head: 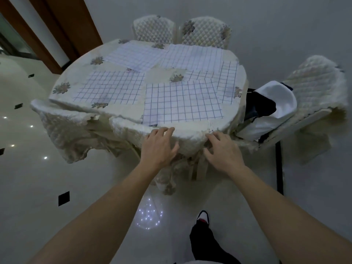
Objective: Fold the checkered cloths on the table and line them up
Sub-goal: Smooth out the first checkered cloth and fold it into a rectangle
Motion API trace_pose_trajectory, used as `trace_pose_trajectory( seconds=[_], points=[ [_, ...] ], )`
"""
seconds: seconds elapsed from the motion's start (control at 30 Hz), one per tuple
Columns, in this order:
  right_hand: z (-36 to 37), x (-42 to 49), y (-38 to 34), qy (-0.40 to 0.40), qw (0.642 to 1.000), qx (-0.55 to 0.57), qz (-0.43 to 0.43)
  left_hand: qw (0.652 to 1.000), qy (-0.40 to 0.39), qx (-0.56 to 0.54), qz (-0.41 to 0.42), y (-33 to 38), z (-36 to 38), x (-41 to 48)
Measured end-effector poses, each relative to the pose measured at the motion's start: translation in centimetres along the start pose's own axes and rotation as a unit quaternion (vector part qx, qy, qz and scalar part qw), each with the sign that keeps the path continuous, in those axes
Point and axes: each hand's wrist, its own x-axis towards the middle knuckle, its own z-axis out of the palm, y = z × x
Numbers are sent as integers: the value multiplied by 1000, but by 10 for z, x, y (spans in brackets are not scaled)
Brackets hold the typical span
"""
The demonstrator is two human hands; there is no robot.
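Nearest checkered cloth (182,101) lies flat & unfolded on the table, just beyond both hands' fingertips, its near edge a little ahead of the left hand (159,147). Thin white woven fabric w/ dark blue grid, roughly square, one near corner hanging over the table edge. Four more laid out single-layer: one (110,88) ahead-left of the left hand, one (227,80) ahead-right of the right hand (223,152), partly tucked under the nearest cloth, and two at the far side, (136,56) and (192,56), paler grid, overlapping each other slightly. Judgement: task at its start, approx nothing folded, no row begun; all five cloths left to fold, then line up. Left hand: palm down, fingers spread, resting on the padded chair back (190,137) at the near table edge, gripping nothing. Right hand: also palm down on the same chair back, fingers loosely curled, tips at the fabric; can't tell if it pinches the cover, no cloth held. Tablecloth (80,73) cream, soft, printed w/ grey-blue flower sprigs, draped in heavy folds off a round-ish top. Chairs around wear quilted, bumpy cream covers; two at far side (154,28), (206,31), one far right of the right hand (316,82) w/ a white-and-dark garment (274,103) slung over it. Floor (28,178) glossy pale tile, small black inset squares, lamp reflections.
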Motion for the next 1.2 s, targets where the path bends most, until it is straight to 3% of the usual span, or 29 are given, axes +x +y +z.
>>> trace_pose_trajectory(
  seconds=[0.27, 0.53, 0.77, 1.07, 1.2],
  points=[
    [-14, 118, 47, -26, 999, 10, -17, 1000, -21, 12, -17, 17, 10, 126],
    [7, 186, 69, -68, 997, 9, -34, 997, -75, -4, -26, -3, 39, 184],
    [36, 231, 69, -116, 992, 12, -44, 978, -190, -37, 79, -56, 75, 226],
    [85, 260, 58, -191, 979, -15, -64, 970, -200, -58, 125, -104, 125, 246],
    [106, 270, 60, -171, 981, -11, -87, 970, -192, -55, 138, -115, 145, 248]
  ],
)
